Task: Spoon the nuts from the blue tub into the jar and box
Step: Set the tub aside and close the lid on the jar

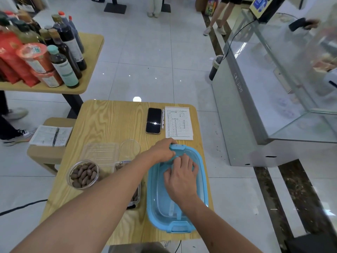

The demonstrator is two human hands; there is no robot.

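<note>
Gripping the blue tub rim at twelve o'clock, left hand steadies; right hand, fingers curled, grip unclear, likely gathers last nuts.

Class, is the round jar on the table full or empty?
Full: the lidless jar shows brown nuts piled up near its rim.

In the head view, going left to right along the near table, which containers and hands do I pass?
Jar of nuts → clear box, mostly hidden under the left forearm → blue tub, with the left hand gripping its far rim and the right hand reaching inside it.
</note>
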